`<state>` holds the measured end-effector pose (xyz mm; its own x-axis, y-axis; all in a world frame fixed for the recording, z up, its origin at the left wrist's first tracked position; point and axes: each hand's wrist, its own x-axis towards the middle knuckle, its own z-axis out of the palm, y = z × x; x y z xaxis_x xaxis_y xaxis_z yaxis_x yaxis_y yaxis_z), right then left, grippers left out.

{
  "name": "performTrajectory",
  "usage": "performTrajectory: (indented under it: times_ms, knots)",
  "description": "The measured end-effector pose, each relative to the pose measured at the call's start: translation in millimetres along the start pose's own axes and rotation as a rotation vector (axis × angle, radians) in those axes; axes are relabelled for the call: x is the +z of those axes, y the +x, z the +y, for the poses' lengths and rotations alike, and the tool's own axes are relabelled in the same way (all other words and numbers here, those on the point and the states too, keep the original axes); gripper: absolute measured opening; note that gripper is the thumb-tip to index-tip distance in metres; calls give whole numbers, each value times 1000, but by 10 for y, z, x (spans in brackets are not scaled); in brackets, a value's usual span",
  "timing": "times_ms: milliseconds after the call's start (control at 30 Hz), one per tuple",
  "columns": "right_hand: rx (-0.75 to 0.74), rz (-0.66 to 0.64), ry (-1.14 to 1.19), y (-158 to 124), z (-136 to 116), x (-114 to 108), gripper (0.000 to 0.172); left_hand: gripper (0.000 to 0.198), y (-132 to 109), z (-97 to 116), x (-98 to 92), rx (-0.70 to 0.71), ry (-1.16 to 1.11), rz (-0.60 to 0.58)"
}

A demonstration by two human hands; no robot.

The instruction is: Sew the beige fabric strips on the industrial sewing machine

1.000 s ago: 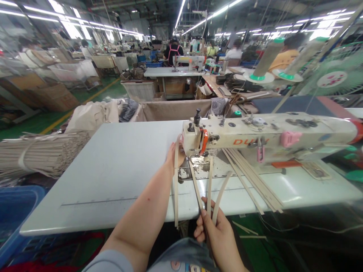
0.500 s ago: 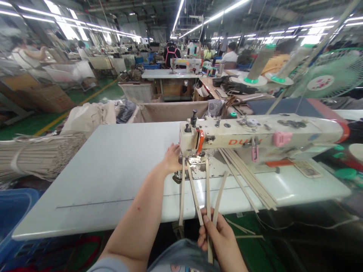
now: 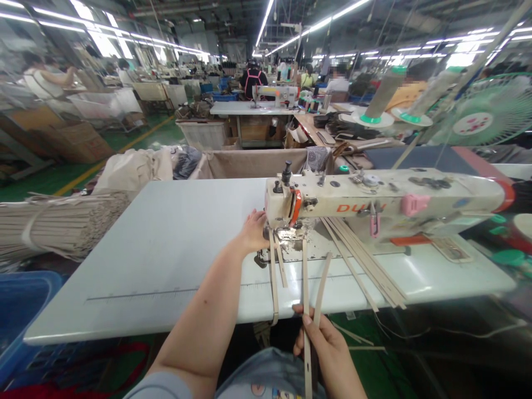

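Observation:
My left hand (image 3: 254, 231) lies at the left side of the sewing machine head (image 3: 286, 202), beside the needle area; its fingers are spread, their tips partly hidden by the machine. Two beige strips (image 3: 274, 282) come out from under the needle area toward the table's front edge. Below that edge my right hand (image 3: 318, 338) pinches a long beige strip (image 3: 306, 277) between thumb and fingers. A shorter curved strip (image 3: 322, 285) also rises from the same hand. Several more strips (image 3: 366, 263) lie on the table right of the needle.
The pale table (image 3: 166, 238) carries a printed ruler line. A tied bundle of strips (image 3: 62, 227) and a blue basket (image 3: 29, 310) are at the left. Thread cones (image 3: 384, 97) and a green fan (image 3: 477, 122) stand at the right. People sit at machines farther back.
The strip that ran from the needle area to my right hand has left its fingers and now ends higher, over the table. The leftmost strip's lower end has shifted right. My left hand has hardly moved.

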<state>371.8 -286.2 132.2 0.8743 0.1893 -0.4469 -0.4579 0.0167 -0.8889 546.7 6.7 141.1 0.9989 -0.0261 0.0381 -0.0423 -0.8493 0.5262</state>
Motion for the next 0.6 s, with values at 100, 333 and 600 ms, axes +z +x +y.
performTrajectory:
  times_ms: [100,333,600]
  knots:
    - [-14,11,-14,1,57,-18,80,103,6,4,0,12,16,-1]
    - [-47,26,-82,34,100,-59,79,106,6,-5,25,11,13,18]
    - [-36,29,-41,-56,-70,27,72,99,14,-44,52,26,-7,53]
